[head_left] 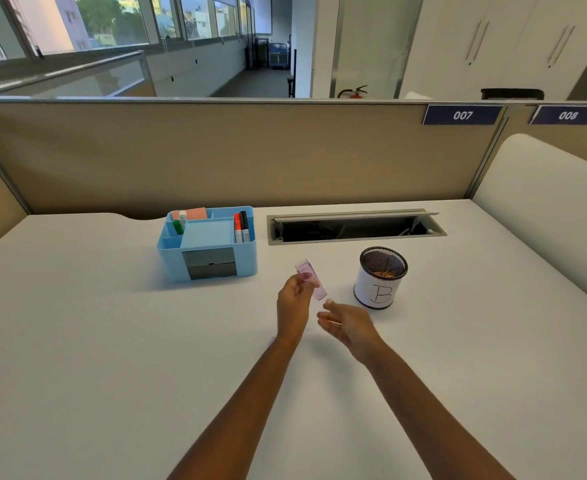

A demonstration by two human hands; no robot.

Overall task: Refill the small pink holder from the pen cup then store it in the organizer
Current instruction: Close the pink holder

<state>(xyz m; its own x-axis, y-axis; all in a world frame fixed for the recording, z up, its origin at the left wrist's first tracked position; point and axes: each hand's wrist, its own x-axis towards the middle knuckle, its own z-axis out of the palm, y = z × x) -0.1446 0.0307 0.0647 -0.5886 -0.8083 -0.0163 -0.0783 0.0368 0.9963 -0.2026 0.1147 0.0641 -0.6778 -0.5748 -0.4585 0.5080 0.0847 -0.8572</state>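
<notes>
My left hand [294, 306] holds a small clear pink holder [311, 278] tilted above the white desk, its open end pointing up and to the left. Just below the holder's lower end is my right hand [345, 323], fingers apart and palm half up, with nothing visible in it. A black mesh pen cup [381, 278] wrapped in white paper marked "B" stands to the right, with small brownish items inside. The blue organizer [209, 242] stands at the back left, holding markers, a glue stick and sticky notes.
An open cable tray slot [356, 226] is sunk into the desk behind the cup. Tan partition walls [215, 161] close off the back and sides. A small pink piece [271, 341] lies on the desk beside my left wrist.
</notes>
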